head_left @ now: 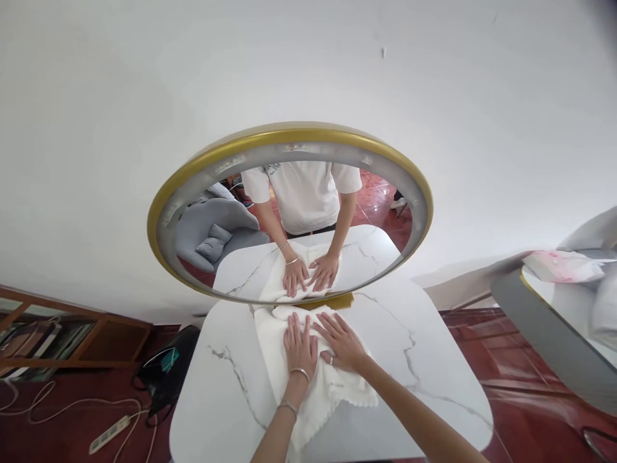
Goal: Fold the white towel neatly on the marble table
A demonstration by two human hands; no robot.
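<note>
A white cloth (274, 350) with a scalloped edge lies partly bunched on the white marble-patterned table (222, 399). My left hand (299, 350) rests flat on it with fingers stretched forward; bracelets circle that wrist. Just beside it, my right hand (342, 344) presses on the cloth with its fingers spread, a ring on one of them. Folds rise between and under the hands. Right behind the cloth stands an oval mirror (289, 134) with a gold rim, reflecting both hands and a white shirt.
Left of the table, a black bag (168, 366) and a power strip (110, 434) with cables are on the red floor. A wooden shelf (110, 337) holds books. At the right, another table (535, 321) carries a tissue pack (562, 265). A white wall (87, 141) rises behind.
</note>
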